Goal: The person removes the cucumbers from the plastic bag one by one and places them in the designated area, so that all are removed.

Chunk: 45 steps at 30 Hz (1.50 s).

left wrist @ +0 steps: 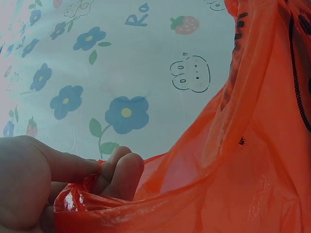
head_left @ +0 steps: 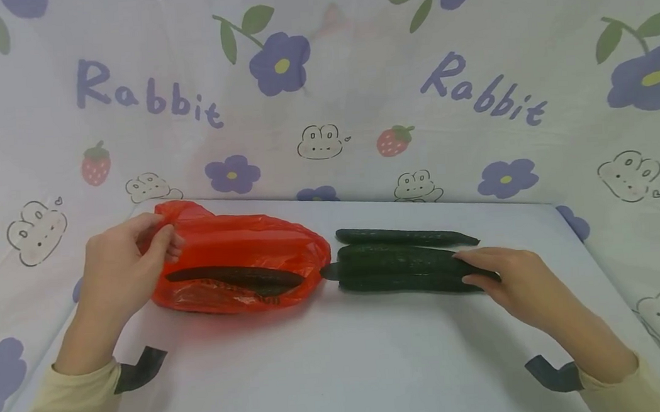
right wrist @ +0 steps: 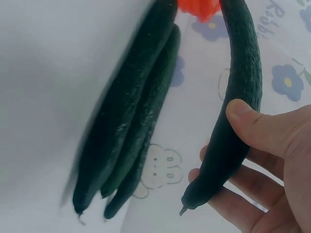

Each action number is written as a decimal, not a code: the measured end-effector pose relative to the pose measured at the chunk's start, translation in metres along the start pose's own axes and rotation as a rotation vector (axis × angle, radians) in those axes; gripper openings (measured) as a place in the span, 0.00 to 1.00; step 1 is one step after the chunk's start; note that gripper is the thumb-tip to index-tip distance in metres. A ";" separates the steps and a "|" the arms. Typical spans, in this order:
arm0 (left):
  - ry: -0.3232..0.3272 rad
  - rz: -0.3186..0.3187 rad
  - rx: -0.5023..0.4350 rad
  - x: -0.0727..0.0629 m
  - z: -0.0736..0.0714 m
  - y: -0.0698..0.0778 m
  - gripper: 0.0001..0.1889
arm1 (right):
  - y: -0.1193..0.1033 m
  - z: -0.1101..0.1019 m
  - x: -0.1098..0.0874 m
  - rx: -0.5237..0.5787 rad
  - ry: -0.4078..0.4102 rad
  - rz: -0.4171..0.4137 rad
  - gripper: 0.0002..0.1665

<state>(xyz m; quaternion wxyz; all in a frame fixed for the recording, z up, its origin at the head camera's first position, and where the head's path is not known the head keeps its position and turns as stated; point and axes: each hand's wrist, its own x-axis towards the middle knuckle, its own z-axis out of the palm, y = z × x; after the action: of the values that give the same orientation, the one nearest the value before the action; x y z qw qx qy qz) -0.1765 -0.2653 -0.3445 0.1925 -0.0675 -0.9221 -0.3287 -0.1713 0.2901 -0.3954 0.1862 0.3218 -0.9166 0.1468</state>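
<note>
My left hand [head_left: 123,263] pinches the edge of a red plastic bag [head_left: 241,233] on the left of the table. The left wrist view shows the bag's rim [left wrist: 160,196] gathered between thumb and fingers. A dark cucumber [head_left: 238,276] shows in the bag along its front side. With thumb and fingers, my right hand [head_left: 516,283] grips a dark green cucumber [right wrist: 238,87] near its stem end. Its far tip [head_left: 330,271] points left, right at the bag's side. Several more cucumbers [right wrist: 126,111] lie side by side under and behind the held one.
All this lies on a white table [head_left: 339,363]. Behind it hangs a pale cloth [head_left: 357,91] printed with flowers, rabbits and strawberries. Dark straps [head_left: 141,369] stick out at both sleeve cuffs.
</note>
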 end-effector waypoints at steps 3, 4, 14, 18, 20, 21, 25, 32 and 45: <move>0.001 0.000 -0.001 0.000 0.000 0.001 0.14 | 0.000 0.002 -0.007 -0.008 -0.007 0.009 0.29; 0.001 0.000 -0.002 0.000 0.000 0.001 0.14 | 0.000 0.003 -0.009 -0.008 -0.008 0.011 0.29; -0.009 -0.024 0.012 -0.001 -0.001 0.002 0.14 | 0.000 0.013 -0.023 0.003 -0.066 0.053 0.28; -0.006 -0.023 0.020 -0.001 -0.001 0.001 0.14 | 0.002 0.019 -0.027 0.001 -0.082 0.039 0.28; -0.002 -0.022 0.021 -0.001 -0.001 0.001 0.14 | 0.003 0.023 -0.029 0.001 -0.106 0.043 0.27; -0.002 -0.021 0.019 -0.001 0.000 0.000 0.14 | 0.004 0.024 -0.030 0.001 -0.121 0.050 0.27; 0.000 -0.019 0.016 -0.001 0.000 0.000 0.14 | 0.006 0.028 -0.034 -0.001 -0.184 0.085 0.25; 0.007 -0.011 0.015 -0.002 -0.002 0.000 0.13 | 0.010 0.035 -0.037 0.014 -0.227 0.102 0.24; 0.021 -0.003 0.011 -0.001 -0.001 -0.001 0.12 | 0.015 0.046 -0.040 -0.004 -0.247 0.114 0.23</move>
<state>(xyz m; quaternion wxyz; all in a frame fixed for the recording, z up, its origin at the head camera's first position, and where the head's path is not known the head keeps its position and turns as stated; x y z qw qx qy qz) -0.1758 -0.2670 -0.3443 0.2020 -0.0616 -0.9219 -0.3248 -0.1632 0.3050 -0.4563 0.0638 0.2846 -0.9496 0.1145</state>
